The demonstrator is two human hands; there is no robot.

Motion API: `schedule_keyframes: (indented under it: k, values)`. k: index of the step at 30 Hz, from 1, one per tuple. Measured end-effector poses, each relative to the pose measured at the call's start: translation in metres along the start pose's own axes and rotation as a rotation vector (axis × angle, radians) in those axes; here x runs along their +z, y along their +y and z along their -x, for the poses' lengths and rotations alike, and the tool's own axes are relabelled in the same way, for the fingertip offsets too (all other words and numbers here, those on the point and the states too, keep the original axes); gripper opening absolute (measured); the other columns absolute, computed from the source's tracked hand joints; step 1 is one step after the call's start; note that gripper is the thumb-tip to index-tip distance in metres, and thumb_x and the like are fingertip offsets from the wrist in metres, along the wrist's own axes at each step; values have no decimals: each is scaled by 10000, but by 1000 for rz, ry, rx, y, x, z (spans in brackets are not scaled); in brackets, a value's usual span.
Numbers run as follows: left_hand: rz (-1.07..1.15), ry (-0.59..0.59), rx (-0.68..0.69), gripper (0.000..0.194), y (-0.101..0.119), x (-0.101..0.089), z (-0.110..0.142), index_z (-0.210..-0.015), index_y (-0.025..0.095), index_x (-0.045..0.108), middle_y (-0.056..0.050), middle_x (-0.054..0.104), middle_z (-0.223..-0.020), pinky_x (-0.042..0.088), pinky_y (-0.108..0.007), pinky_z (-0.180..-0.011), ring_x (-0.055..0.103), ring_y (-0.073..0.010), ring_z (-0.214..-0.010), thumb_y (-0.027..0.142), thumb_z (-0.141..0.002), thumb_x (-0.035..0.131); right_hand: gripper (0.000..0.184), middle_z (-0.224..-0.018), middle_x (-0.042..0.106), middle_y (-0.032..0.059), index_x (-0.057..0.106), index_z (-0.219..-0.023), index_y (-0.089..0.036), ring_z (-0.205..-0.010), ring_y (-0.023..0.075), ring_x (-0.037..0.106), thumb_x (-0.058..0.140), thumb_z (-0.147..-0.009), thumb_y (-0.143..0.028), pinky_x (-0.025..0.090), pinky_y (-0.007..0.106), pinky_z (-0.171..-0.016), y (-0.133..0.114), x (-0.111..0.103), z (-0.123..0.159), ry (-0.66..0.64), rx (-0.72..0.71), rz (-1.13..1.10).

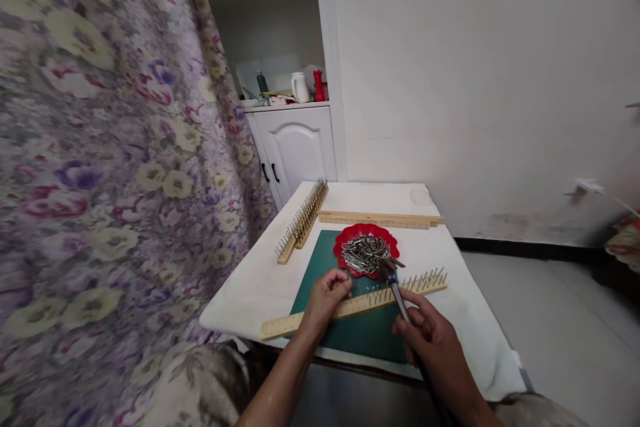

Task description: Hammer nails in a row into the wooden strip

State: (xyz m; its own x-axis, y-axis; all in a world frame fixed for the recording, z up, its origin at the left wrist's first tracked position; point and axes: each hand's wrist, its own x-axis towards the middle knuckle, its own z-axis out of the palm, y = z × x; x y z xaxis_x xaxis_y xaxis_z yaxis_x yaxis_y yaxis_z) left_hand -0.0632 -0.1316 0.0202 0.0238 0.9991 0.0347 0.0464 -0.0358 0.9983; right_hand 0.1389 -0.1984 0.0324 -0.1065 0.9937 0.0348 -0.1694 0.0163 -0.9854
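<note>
A hammer [399, 299] is gripped by its handle in my right hand [431, 339], its head raised near the front right rim of a red scalloped dish [341, 261]. Loose nails [364, 252] fill the dish. My left hand [326, 295] has its fingertips pinched together over a light wooden strip [281, 327]; whatever they may hold is too small to make out. Several nails stand upright along the strip's right part, while its left part shows small holes. Under the strip lies a green mat [350, 340].
Two wooden strips studded with upright nails [305, 220] lie at the table's left. More strips [373, 219] lie across the back. The table [240, 297] has a white cover. A floral curtain [125, 180] hangs left, a white cabinet [300, 140] stands behind.
</note>
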Motion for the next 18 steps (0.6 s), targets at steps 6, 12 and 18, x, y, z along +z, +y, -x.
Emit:
schedule_keyframes:
  k: [6,12,18]
  values:
    - [56,10,-35,203,-18,6,0,-748,157,558,33,603,-594,385,-182,-538,545,-91,-524,283,-664,693,462,-645,586,-37,503,-1226,-182,-391,72,413,623,-808,-337,308,177,-368,0,-1,1,7,8,20]
    - [-72,-36,4,166,-23,8,1,-752,159,558,-7,644,-636,404,-207,-594,576,-126,-604,318,-752,609,449,-606,542,-61,536,-1199,-191,-384,78,420,633,-785,-333,327,177,-359,-2,2,2,27,14,6]
    - [-379,34,155,172,-19,13,8,-711,158,629,-5,577,-679,351,-217,-591,520,-136,-657,302,-784,569,436,-597,488,-74,531,-1201,-188,-396,76,397,629,-794,-311,330,172,-358,-5,3,2,33,32,-20]
